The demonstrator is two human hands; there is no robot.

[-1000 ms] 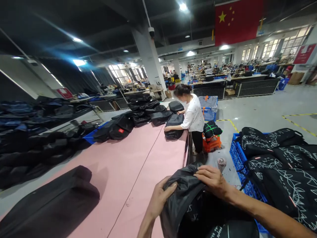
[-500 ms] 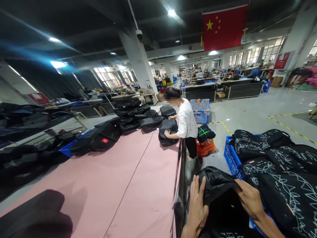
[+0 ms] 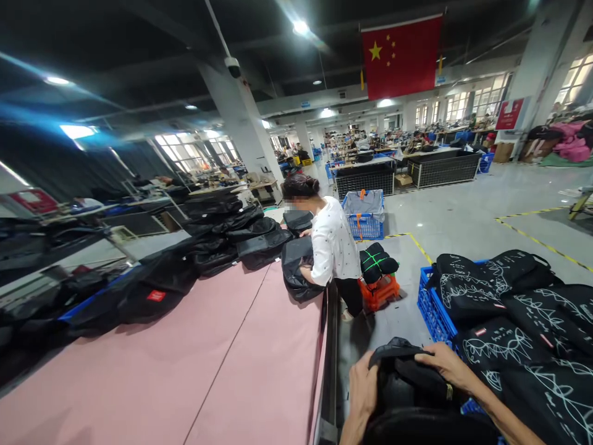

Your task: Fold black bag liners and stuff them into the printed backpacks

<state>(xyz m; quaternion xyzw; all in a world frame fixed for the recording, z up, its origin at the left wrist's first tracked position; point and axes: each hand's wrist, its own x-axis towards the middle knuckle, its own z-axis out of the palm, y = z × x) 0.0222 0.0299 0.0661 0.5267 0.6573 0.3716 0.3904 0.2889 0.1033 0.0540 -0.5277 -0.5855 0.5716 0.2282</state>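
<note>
A black backpack [image 3: 403, 395] is held low at the right of the table, its opening turned up toward me. My left hand [image 3: 362, 390] grips the left edge of its rim, the fingers partly hidden behind the fabric. On the upper right edge my right hand [image 3: 445, 366] is closed, thumb on top of the black cloth. A small yellowish tab or zipper pull shows below the right hand. The lower part of the backpack runs out of the picture.
A pink-topped table [image 3: 231, 371] stretches along the left, with black bags [image 3: 152, 290] piled at its far side. A co-worker [image 3: 331, 247] in white handles a bag at the table edge. Right of me, a blue crate [image 3: 433, 309] holds several patterned black backpacks [image 3: 500, 334]. An orange stool [image 3: 380, 292] stands ahead.
The backpack has turned, so its dark inside now shows instead of the lettered front. Both hands have shifted along its rim. The view has swung right, and the co-worker leans over the bag.
</note>
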